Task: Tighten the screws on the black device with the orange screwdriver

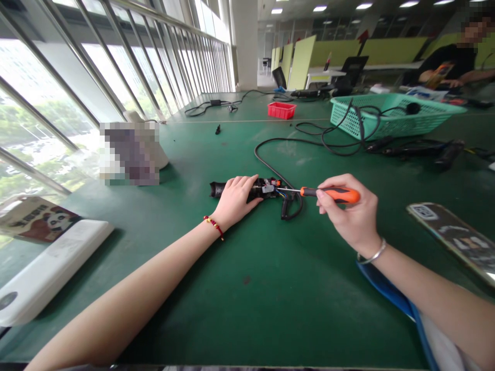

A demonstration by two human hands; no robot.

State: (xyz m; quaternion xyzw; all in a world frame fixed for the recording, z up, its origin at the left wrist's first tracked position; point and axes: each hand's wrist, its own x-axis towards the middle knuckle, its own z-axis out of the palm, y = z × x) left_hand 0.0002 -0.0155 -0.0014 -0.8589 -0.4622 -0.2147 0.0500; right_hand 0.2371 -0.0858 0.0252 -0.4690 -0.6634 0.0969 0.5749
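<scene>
On the green table lies a black corded appliance [217, 189], its right end opened up so that coloured wires and a grey part show. Its exact kind is unclear. My left hand [235, 200] lies over the middle of its body, fingers curled across it and pressing it to the table. In my right hand [346, 203] is a screwdriver [350, 195] with an orange and black handle, held almost level. The shaft points left and its tip reaches the exposed wiring; what exactly it touches is too small to tell. A black cord [266, 164] runs from the appliance towards the back.
A green basket [425, 118] with cords and a small red tray [282, 110] stand at the back. Black corded pieces [421, 149] lie beside the basket. A phone [456, 237] is at right, a white power bank [54, 268] at left. A person [444, 64] sits far right.
</scene>
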